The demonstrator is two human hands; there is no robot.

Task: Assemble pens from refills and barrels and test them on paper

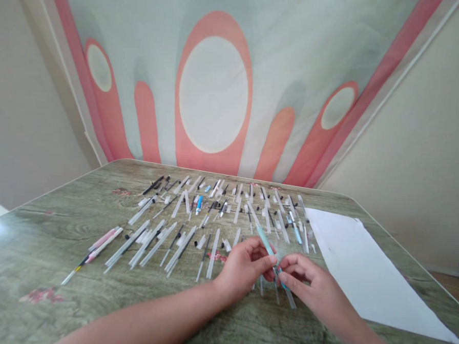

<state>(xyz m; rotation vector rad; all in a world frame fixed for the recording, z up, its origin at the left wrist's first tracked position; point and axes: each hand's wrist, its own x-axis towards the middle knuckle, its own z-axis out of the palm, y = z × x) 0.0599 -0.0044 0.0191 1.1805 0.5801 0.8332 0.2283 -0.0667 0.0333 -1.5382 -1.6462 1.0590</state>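
Observation:
My left hand (248, 263) is closed on a light blue pen (265, 239) that tilts up to the left, above the near side of the wooden table. My right hand (303, 278) pinches the lower end of the same pen, where a brighter blue piece shows between the fingertips. The two hands are close together. Clear tubes and dark refills lie partly hidden under them. Beyond the hands, many clear pen barrels (156, 242), black caps and refills are spread in rows. A blue pen piece (199, 205) lies among them.
White paper (366, 271) lies on the table (91, 313) at the right. Several assembled pens (104, 242), pink and white among them, are grouped at the left. Another blue and white pen (296, 232) lies near the paper. A patterned cloth (214, 94) hangs behind the table.

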